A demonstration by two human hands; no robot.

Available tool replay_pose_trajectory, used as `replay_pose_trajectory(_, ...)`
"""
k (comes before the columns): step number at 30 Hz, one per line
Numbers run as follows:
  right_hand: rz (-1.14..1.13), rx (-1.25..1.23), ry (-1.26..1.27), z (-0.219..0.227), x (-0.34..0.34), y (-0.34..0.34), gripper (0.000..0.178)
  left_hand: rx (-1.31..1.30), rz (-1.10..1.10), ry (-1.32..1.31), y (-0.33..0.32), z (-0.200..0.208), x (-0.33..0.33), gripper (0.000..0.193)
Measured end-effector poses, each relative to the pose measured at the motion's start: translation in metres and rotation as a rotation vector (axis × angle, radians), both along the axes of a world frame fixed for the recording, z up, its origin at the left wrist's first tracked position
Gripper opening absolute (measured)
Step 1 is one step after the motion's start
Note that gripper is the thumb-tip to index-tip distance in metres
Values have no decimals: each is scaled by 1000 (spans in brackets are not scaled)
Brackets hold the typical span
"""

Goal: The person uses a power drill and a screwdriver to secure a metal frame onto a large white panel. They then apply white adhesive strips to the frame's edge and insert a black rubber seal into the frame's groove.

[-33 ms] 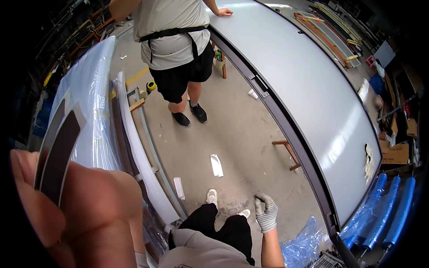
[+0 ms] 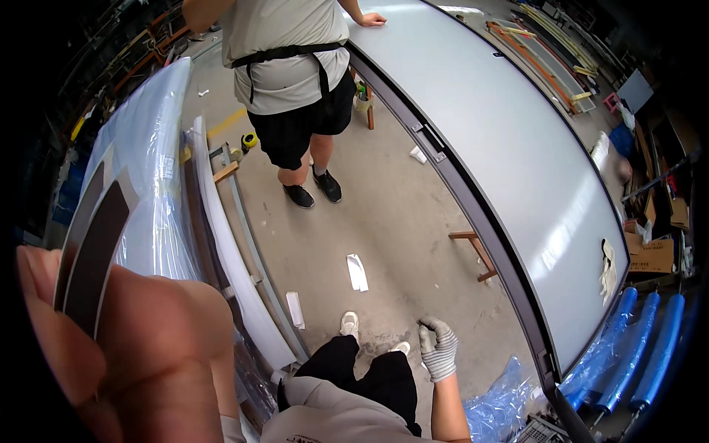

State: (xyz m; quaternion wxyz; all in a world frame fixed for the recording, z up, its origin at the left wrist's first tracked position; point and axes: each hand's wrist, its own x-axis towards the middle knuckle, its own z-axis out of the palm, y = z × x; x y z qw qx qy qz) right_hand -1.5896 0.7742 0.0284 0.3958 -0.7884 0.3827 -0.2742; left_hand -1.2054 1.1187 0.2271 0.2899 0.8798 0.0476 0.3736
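Observation:
My bare left hand (image 2: 155,332) is raised close at the left, fingers closed on dark strips with pale edges (image 2: 92,251). They stand up out of the grip, one behind the other. My right hand (image 2: 440,351), in a striped grey-white glove, hangs low by my leg. Its fingers curl loosely, with a gap at the thumb and nothing visible between them. To its right runs the dark frame of a large pale panel (image 2: 509,159), which the hand does not touch.
Another person (image 2: 292,81) stands ahead, one hand on the panel. Plastic-wrapped panels (image 2: 148,162) lean at the left. White scraps (image 2: 357,273) and a yellow tape roll (image 2: 249,140) lie on the floor. A white glove (image 2: 608,272) rests on the panel, near blue rolls (image 2: 659,351).

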Motion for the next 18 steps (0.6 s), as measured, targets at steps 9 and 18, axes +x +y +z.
replay_pose_trajectory(9,99,45,74,-17,55,-23,12,-83,-897,-537,-203,80,-3,26)
replay_pose_trajectory(18,23,160,-283,5,146,-98,20,-799,-1765,1452,-421,-72,-5,33)
